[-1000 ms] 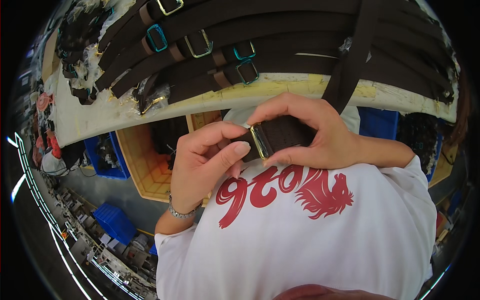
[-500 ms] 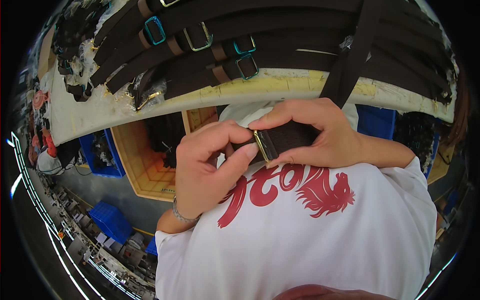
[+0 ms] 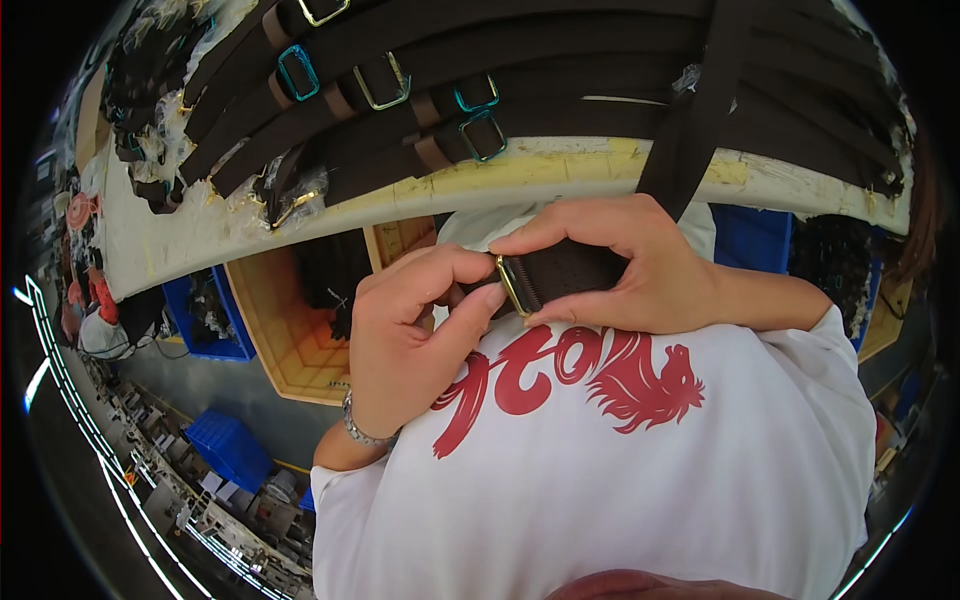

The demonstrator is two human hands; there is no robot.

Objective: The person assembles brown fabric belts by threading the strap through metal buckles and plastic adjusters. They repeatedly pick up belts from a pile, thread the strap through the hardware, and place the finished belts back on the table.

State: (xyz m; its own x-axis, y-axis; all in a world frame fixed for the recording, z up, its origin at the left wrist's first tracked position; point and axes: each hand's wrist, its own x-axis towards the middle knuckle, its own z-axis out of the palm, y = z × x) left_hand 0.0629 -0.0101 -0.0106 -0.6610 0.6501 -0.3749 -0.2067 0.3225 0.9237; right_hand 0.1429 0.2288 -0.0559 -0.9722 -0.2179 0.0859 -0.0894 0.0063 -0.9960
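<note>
Both hands meet in front of my shirt at a dark brown belt [image 3: 577, 270] with a gold-edged buckle [image 3: 511, 284]. My left hand [image 3: 400, 335] pinches at the buckle's left side, thumb and forefinger pressed close to its frame. From the other side my right hand [image 3: 655, 265] grips the belt, with its thumb and forefinger at the buckle's two ends. A narrow ribbed strip shows beside the buckle frame. The fingers hide the belt left of the buckle. A wristwatch [image 3: 362, 424] is on my left wrist.
Ahead, a worn white table [image 3: 390, 200] bears several dark belts [image 3: 560, 75] with gold and blue-edged buckles. One strap [image 3: 690, 140] hangs over its front edge. Below stand a wooden crate [image 3: 270, 335] and blue bins [image 3: 228, 445]. Plastic wrap [image 3: 300, 190] lies at the table's left.
The buckle and both hands have shifted slightly left. Less of the ribbed strip shows, and more of the belt's smooth face is visible beside the buckle.
</note>
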